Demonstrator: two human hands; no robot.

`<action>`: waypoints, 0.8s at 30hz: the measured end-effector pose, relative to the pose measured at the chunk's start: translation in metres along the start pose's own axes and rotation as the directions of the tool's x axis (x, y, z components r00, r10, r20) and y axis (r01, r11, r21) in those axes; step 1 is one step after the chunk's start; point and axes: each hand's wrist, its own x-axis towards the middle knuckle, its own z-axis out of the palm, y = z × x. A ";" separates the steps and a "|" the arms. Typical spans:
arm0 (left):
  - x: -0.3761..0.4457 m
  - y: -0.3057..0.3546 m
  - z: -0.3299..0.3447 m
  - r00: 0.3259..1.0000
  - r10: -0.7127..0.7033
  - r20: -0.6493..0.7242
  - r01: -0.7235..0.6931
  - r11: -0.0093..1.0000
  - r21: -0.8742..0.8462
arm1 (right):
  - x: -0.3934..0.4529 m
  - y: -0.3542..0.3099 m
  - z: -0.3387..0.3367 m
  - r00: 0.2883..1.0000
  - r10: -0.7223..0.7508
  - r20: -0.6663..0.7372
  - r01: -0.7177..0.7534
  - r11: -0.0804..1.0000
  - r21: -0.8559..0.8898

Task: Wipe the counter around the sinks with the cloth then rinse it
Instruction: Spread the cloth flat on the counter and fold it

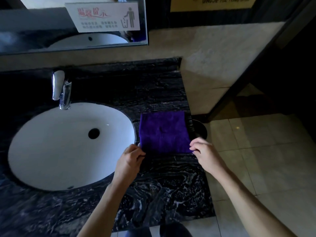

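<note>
Head view, purple cloth [163,132] flat on dark counter [164,182] right of white sink [51,151], left hand [130,159] pinching its near left corner, right hand [205,153] pinching its near right corner, tap [61,89] behind sink

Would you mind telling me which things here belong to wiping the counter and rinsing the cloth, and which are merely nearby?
Part of the job:
purple cloth, flat on the counter, near corners pinched by the left hand and right hand
dark marble counter
white sink
tap

Just nearby:
mirror
notice on it
dark round bin beyond the counter edge
</note>
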 end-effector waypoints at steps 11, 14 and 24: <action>0.069 0.053 0.023 0.987 0.137 -0.084 -0.128 0.986 0.111 | 0.053 -0.048 0.036 0.996 -0.066 -0.060 0.047 0.963 -0.265; 0.095 0.046 0.044 0.997 0.070 0.037 -0.076 0.968 0.238 | 0.076 -0.049 0.054 0.997 -0.028 0.076 0.056 0.919 -0.391; 0.095 0.029 0.057 0.988 -0.153 -0.010 0.143 0.895 0.422 | 0.083 -0.031 0.065 0.997 0.074 0.028 -0.046 0.829 -0.557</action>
